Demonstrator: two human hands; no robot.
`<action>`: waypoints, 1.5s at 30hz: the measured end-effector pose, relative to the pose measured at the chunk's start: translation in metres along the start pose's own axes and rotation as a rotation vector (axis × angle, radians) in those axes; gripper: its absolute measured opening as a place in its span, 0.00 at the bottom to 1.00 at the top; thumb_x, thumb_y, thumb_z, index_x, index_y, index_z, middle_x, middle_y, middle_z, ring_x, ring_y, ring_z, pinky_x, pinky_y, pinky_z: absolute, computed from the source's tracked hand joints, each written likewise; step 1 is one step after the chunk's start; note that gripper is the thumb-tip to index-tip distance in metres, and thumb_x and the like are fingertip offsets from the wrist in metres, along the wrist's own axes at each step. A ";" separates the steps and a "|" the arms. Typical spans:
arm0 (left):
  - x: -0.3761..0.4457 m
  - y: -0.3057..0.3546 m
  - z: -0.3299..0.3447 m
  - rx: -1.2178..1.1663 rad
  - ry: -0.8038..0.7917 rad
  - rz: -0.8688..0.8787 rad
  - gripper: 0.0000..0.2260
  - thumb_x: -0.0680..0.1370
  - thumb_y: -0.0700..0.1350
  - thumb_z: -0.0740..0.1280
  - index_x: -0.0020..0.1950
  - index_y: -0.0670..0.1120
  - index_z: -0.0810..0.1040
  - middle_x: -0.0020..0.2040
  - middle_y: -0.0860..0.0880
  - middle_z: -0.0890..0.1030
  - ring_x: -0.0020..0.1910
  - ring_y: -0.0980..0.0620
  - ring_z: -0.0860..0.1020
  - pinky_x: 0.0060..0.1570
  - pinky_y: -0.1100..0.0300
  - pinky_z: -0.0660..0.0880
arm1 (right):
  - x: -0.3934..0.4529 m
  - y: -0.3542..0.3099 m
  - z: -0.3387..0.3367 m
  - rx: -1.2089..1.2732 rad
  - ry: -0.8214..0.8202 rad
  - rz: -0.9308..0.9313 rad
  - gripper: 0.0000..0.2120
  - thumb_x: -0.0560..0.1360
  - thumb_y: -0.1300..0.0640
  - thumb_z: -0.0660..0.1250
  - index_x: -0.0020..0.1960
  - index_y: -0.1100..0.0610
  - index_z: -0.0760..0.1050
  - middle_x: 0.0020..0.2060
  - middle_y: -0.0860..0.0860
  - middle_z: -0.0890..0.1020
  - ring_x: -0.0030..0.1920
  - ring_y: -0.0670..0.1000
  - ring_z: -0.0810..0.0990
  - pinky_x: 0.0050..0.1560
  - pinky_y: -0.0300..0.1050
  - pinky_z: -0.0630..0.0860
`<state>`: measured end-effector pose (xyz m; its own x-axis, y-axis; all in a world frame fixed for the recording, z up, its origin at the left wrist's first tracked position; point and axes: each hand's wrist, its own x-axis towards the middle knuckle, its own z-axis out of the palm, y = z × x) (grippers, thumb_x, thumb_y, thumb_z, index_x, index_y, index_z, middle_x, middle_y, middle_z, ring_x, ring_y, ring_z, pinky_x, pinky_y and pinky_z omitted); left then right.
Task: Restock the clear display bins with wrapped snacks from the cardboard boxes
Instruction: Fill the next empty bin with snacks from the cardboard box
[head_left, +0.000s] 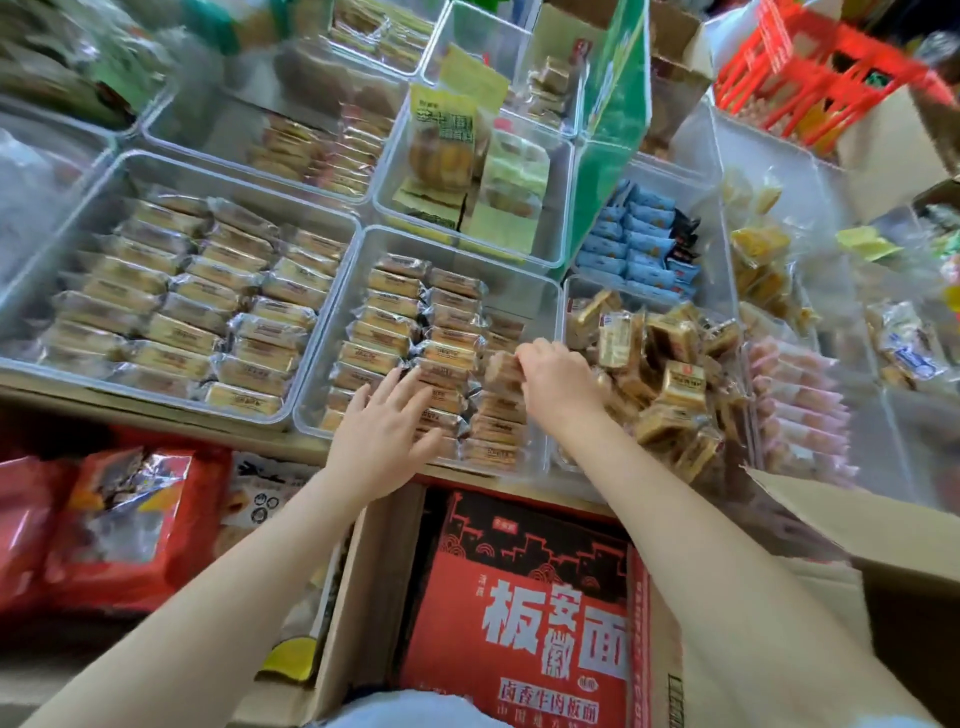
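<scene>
The wrapped snack (503, 370) sits pinched in the right hand (558, 387) over the right-hand column of the middle clear bin (545, 299), which already holds two packed columns while that third one stops short of the bin's far wall, so the restock looks well along but unfinished. Just left of the snack, the left hand (387, 434) lies spread flat on the bin's stacked packets; the cardboard box (363, 597) stands nearer the person than the bin.
</scene>
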<state>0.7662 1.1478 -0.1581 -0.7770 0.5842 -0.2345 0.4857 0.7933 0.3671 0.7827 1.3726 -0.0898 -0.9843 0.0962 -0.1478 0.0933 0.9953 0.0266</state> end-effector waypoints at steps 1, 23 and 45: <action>0.001 -0.001 0.002 0.027 -0.008 0.004 0.34 0.78 0.65 0.42 0.81 0.52 0.59 0.83 0.50 0.51 0.82 0.50 0.46 0.79 0.45 0.50 | 0.007 -0.006 0.007 -0.079 -0.058 -0.026 0.10 0.77 0.65 0.63 0.57 0.56 0.73 0.53 0.53 0.77 0.55 0.55 0.76 0.54 0.48 0.72; -0.016 0.014 0.003 -0.064 0.140 0.036 0.21 0.83 0.53 0.61 0.74 0.47 0.72 0.81 0.45 0.60 0.81 0.46 0.53 0.77 0.45 0.53 | -0.072 -0.014 0.004 0.229 -0.306 -0.082 0.30 0.83 0.42 0.55 0.79 0.58 0.60 0.79 0.55 0.59 0.80 0.53 0.54 0.79 0.54 0.50; -0.197 0.459 0.097 -0.922 0.113 -0.130 0.36 0.78 0.47 0.71 0.80 0.56 0.54 0.75 0.62 0.63 0.72 0.65 0.62 0.72 0.63 0.61 | -0.396 0.277 0.071 0.099 -0.600 0.001 0.13 0.82 0.51 0.62 0.58 0.57 0.79 0.47 0.50 0.80 0.45 0.49 0.78 0.48 0.45 0.78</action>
<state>1.1811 1.4128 -0.0305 -0.8607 0.4421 -0.2523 -0.0789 0.3739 0.9241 1.2090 1.6114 -0.0940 -0.7309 0.0587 -0.6799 0.1359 0.9889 -0.0607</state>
